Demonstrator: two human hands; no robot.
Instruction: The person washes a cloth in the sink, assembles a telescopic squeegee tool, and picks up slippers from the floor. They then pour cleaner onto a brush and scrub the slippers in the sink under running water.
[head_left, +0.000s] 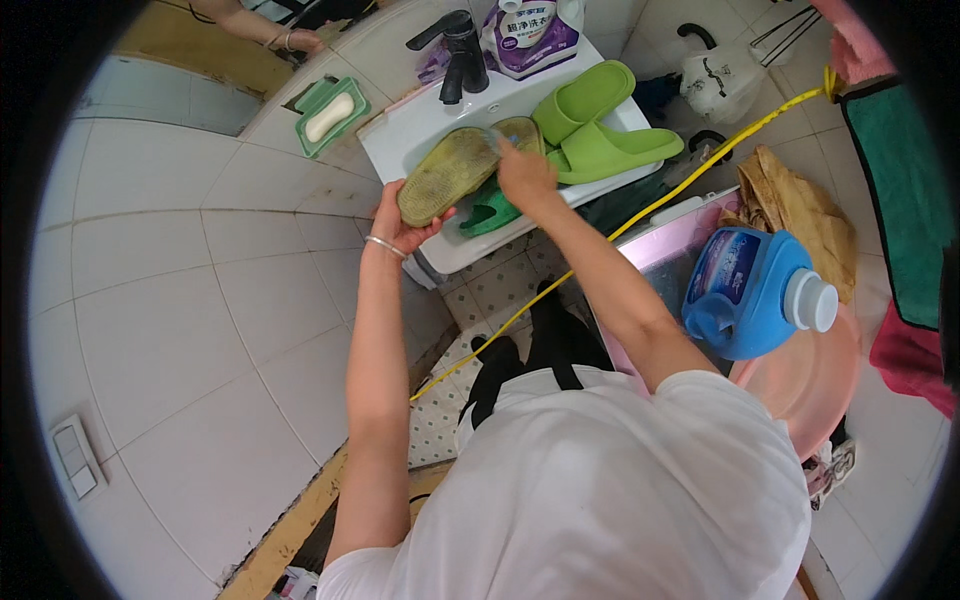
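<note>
My left hand (405, 221) grips the heel end of a worn slipper (450, 169), its dirty yellow-green sole turned up above the white washbasin (469, 259). At the slipper's other end, my right hand (529, 176) is closed on a small pale object (495, 139), blurred and mostly hidden by the fingers. A second dirty sole (527, 133) shows just behind that hand. Below the held slipper, a darker green slipper (493, 210) lies in the basin, partly covered. Two light green slippers (589, 97) rest on the basin's right side, one overlapping the other.
A black faucet (465, 60) and a purple-white detergent bag (532, 34) stand behind the basin. Soap lies in a green wall dish (364, 112). A yellow hose (675, 191) crosses on the right, near a blue detergent jug (750, 292) and a pink basin (825, 382).
</note>
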